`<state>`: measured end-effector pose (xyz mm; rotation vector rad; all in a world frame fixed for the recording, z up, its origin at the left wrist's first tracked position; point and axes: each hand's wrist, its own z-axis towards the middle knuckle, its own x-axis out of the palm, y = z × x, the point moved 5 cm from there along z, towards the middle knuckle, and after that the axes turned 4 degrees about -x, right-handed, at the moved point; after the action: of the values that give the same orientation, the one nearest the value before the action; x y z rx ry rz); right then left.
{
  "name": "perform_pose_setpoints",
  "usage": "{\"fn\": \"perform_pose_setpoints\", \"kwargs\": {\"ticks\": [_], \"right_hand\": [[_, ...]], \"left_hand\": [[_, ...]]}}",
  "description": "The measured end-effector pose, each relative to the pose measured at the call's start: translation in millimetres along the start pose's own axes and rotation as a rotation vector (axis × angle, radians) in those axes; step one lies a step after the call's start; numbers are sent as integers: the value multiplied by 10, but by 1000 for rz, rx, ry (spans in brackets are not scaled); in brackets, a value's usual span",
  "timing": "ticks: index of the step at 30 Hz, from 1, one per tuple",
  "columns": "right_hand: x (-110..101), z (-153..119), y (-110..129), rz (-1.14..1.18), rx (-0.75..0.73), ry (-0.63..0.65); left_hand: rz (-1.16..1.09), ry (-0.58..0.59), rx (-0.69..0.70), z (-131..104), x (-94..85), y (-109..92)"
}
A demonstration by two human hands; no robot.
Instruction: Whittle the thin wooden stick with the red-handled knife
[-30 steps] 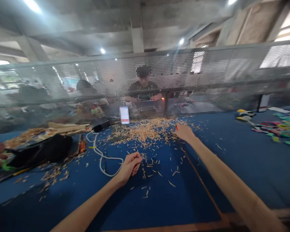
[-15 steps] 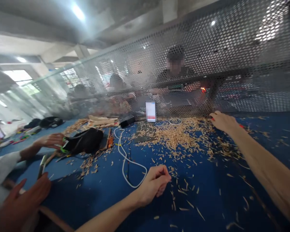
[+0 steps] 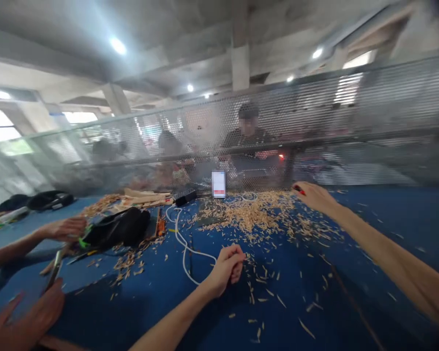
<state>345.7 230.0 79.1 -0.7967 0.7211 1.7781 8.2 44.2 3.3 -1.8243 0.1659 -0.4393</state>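
My left hand (image 3: 227,269) is curled above the blue tabletop (image 3: 190,321), thumb against the bent fingers. Whatever may be inside it is hidden. Farther off at the right, my right hand (image 3: 316,196) is closed around a small red-and-black object (image 3: 299,189) whose kind I cannot make out. It is close to the foot of the perforated metal screen, just right of a heap of pale wood shavings (image 3: 254,214). A white cable (image 3: 185,234) loops on the table to the left of my left hand.
A phone (image 3: 218,184) with a lit screen stands against the perforated screen (image 3: 373,146). At left, a co-worker's hands (image 3: 64,229) are by a black cloth bag (image 3: 126,226). Wood strips (image 3: 142,197) and a black box (image 3: 185,197) lie near the screen. People sit behind it.
The view has tilted up and shifted right. My right hand has come up from the table, and the red-and-black object now shows at its fingertips. My left hand stays curled.
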Motion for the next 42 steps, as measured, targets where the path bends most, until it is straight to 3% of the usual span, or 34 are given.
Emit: {"fn": "perform_pose_setpoints", "kwargs": {"ticks": [3, 6, 9, 12, 15, 17, 20, 26, 33, 38, 42], "right_hand": [[-493, -306, 591, 585, 74, 68], [-852, -702, 1217, 939, 213, 89], [-968, -1092, 1737, 1164, 270, 88], [-884, -1361, 2062, 1226, 214, 143], [-760, -1480, 2136, 1179, 179, 84], [-683, -1511, 2123, 1143, 164, 59], [-604, -1537, 2103, 1097, 115, 87], [-560, -1591, 2117, 874, -9, 43], [-446, -1678, 2238, 652, -53, 38], [-530, -1715, 2229, 591, 0, 90], [-579, -1671, 2199, 483, -84, 116]], "left_hand": [[99, 30, 50, -2, 38, 5], [242, 49, 103, -93, 152, 14], [253, 24, 236, -305, 304, -54], [175, 54, 364, -532, 459, -157], [150, 50, 376, -619, 523, -205], [157, -37, 407, -602, 483, -237], [119, -162, 456, -512, 374, -281], [61, -251, 509, -269, 278, -292], [42, -131, 485, -150, 346, -176], [121, -100, 435, -68, 267, -109], [202, -51, 380, -2, 256, -45]]}}
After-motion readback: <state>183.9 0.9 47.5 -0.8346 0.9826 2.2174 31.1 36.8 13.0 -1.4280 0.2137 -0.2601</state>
